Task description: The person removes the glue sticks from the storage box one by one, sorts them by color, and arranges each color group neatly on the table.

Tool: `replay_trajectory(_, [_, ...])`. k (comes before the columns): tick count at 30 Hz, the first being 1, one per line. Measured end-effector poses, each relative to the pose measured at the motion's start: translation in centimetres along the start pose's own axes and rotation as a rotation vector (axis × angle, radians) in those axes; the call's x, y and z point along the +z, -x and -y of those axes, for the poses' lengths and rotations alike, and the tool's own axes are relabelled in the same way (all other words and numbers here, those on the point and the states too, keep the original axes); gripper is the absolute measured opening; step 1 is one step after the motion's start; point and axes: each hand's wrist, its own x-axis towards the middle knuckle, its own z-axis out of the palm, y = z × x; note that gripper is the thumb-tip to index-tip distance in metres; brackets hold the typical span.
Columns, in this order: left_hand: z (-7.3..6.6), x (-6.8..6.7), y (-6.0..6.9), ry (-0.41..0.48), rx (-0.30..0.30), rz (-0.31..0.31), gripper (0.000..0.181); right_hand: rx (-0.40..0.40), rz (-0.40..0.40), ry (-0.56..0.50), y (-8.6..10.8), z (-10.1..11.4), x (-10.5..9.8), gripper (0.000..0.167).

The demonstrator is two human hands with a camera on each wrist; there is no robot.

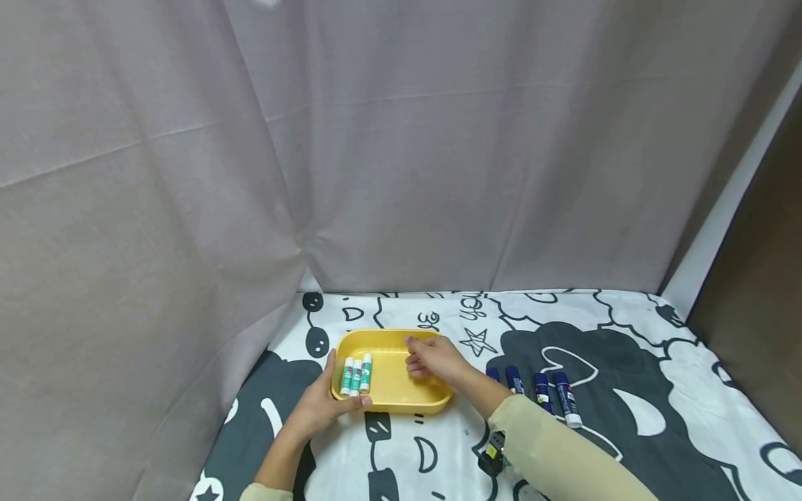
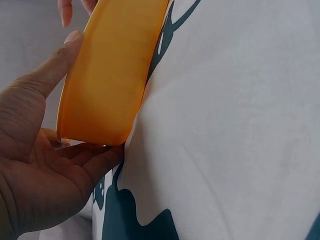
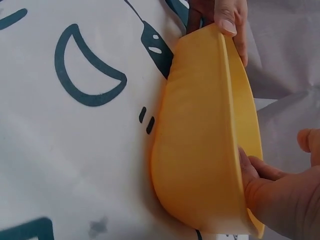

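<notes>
A shallow yellow plastic tray lies on the patterned cloth. Three small glue sticks, green with white ends, lie side by side in its left part. My left hand grips the tray's left end, its thumb on the near rim and its fingers at the outer side. In the left wrist view the thumb presses the tray wall. Over the tray's right part is my right hand, fingers loosely bent and dipping inside the rim. The right wrist view shows its thumb apart from these fingers; no held thing shows.
Several dark blue markers lie on the cloth right of the tray, partly behind the right forearm. A small black object with a yellow mark shows beside the right sleeve. Grey curtain hangs behind and at the left.
</notes>
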Motion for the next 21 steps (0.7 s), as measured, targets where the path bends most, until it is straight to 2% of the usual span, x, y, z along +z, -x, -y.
replay_trajectory(11, [0.0,0.0,-0.2,0.005,-0.018,-0.002,0.142,0.053,0.041,-0.024,-1.2,-1.2,1.8,0.059])
replay_trajectory(17, [-0.1,0.0,-0.1,-0.001,-0.041,-0.006,0.142,0.068,0.057,-0.039,-1.6,-1.3,2.6,0.061])
replay_trajectory(21, [-0.2,0.0,0.0,0.010,-0.035,-0.004,0.142,0.084,0.078,-0.062,-2.0,-1.4,3.1,0.060])
